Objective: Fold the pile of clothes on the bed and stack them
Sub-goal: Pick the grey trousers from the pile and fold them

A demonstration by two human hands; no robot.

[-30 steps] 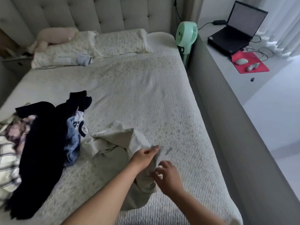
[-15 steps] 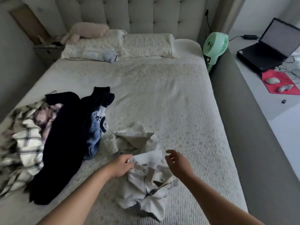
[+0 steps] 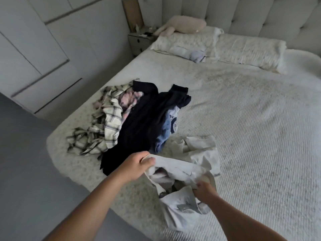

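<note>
Beige shirt point(image 3: 184, 173): pinched at its edge by left hand point(image 3: 137, 165) and right hand point(image 3: 204, 189), lifted off bed point(image 3: 251, 136). Step: opening it out. Next: spread flat beside pile point(image 3: 135, 115).

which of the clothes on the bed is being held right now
The beige shirt, nearest the camera: the left hand and right hand both grip it. The black garment and plaid shirt lie untouched.

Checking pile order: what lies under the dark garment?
Under the dark garment, a plaid shirt and pinkish fabric show at its left, blue denim at its right. Anything beneath its middle is covered.
</note>
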